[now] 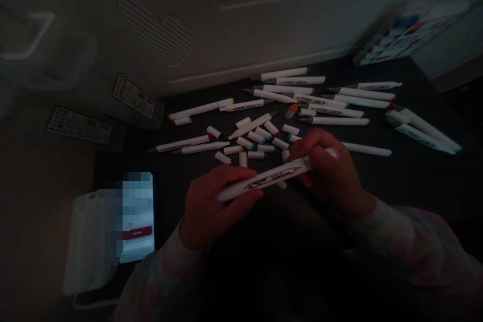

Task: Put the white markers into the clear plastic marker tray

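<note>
My left hand (215, 206) is closed around the barrel of a white marker (271, 176), which has dark printing on its side and points up to the right. At the marker's far end, my right hand (328, 176) pinches a marker cap (334, 152) with a pale pink end. A grey band of the marker shows beside my right fingers; whether the cap is fully seated there I cannot tell. Just beyond my hands lies a loose group of white caps (256, 155) with coloured ends. Uncapped markers (251, 126) with grey ends lie around them on the dark table (173, 166).
To the left, a lit phone (138, 216) lies beside a white pleated item (81, 246). Clear plastic cases (147, 115) stand at the back left. A colourful package (411, 35) leans at the back right against a pale panel (287, 25). One orange-ended cap (292, 110) stands upright.
</note>
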{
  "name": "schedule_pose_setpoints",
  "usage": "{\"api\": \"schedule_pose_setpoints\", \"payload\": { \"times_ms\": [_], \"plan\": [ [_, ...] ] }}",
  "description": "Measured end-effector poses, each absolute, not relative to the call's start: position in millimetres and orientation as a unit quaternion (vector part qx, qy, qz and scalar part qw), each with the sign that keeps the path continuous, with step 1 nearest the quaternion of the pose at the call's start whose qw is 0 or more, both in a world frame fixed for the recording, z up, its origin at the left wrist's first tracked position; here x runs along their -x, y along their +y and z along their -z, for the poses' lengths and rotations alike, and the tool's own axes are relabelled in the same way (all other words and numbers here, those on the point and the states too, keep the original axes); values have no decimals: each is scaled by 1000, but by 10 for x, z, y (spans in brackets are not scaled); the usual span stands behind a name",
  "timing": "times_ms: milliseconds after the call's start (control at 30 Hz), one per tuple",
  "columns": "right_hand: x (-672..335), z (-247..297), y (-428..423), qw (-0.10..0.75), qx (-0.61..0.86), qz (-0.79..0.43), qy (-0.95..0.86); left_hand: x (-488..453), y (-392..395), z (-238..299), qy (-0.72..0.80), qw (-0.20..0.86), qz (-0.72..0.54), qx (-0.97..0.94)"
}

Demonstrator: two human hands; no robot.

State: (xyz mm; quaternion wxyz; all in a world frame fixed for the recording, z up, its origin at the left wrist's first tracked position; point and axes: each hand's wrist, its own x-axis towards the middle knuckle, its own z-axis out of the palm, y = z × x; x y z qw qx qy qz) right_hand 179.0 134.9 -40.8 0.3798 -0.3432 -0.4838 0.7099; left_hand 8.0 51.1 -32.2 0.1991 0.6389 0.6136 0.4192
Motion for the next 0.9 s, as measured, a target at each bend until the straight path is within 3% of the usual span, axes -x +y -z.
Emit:
{"api": "schedule_pose_setpoints", "payload": {
  "times_ms": [900],
  "plan": [
    [-1838, 381, 1282, 368, 320, -733, -475, -114, 489, 286, 585, 186, -435, -659]
  ]
}}
